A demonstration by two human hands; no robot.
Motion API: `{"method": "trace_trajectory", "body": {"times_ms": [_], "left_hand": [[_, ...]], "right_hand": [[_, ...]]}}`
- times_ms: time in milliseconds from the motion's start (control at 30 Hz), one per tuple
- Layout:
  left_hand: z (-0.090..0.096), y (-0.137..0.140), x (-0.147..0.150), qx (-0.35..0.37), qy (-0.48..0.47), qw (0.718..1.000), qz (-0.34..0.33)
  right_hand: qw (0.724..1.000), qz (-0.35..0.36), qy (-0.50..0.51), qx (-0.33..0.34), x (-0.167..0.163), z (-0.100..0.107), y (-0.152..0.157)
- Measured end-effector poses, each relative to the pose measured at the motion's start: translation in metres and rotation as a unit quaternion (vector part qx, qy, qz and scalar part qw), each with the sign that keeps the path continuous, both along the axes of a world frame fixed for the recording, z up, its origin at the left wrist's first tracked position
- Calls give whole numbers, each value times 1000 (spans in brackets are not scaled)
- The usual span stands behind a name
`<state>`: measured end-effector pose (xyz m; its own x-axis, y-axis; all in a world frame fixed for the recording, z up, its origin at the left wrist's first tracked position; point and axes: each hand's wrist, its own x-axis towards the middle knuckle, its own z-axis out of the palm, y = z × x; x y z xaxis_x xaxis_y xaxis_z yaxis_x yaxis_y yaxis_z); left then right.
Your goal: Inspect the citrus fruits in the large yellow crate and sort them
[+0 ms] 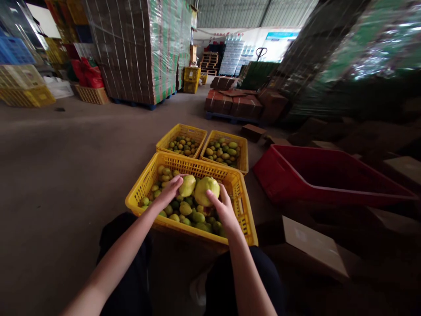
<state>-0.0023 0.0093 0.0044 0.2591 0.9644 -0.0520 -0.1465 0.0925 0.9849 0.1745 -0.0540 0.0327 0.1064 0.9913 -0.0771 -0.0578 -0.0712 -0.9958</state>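
Observation:
My left hand [169, 192] is closed round the side of a yellow-green lemon [187, 185]. My right hand [225, 208] grips a larger, rounder yellow-green lemon [204, 192], the thumb across its front. The two fruits are held side by side, almost touching, over a yellow plastic crate [194, 235] that stands before my knees. Inside this crate lie several green and yellow lemons [186, 208], partly hidden by my hands and the held fruits.
Behind the near crate are two smaller-looking yellow crates [179, 127] [244, 151] of similar fruit. A red tub [279, 175] stands at the right, with cardboard boxes [312, 243] around it. Farther back are wrapped pallet stacks [125, 52] and a pallet of flat brown cartons [233, 103].

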Motion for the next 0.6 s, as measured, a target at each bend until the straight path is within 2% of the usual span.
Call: {"method": "trace_trajectory", "body": {"times_ms": [133,200,267,333,433,500,600], "left_hand": [[-11,3,9,-110,-97,989,-24],[-15,4,12,-132,-119,984,-29],[-17,5,13,-138,-134,981,-30],[-17,5,12,-115,-132,984,-17],[-14,6,7,-13,-83,996,30],[-10,5,3,64,-46,996,52],[-3,0,-2,146,-13,988,44]], "right_hand": [[984,57,130,-109,-6,-7,6],[968,78,175,-163,-8,-11,11],[961,70,200,-177,-8,-12,14],[970,18,196,-143,-9,-11,14],[991,-103,80,-15,-10,-7,8],[984,-154,-40,76,-10,-4,3],[952,-182,-178,173,-10,-3,-1]]}}
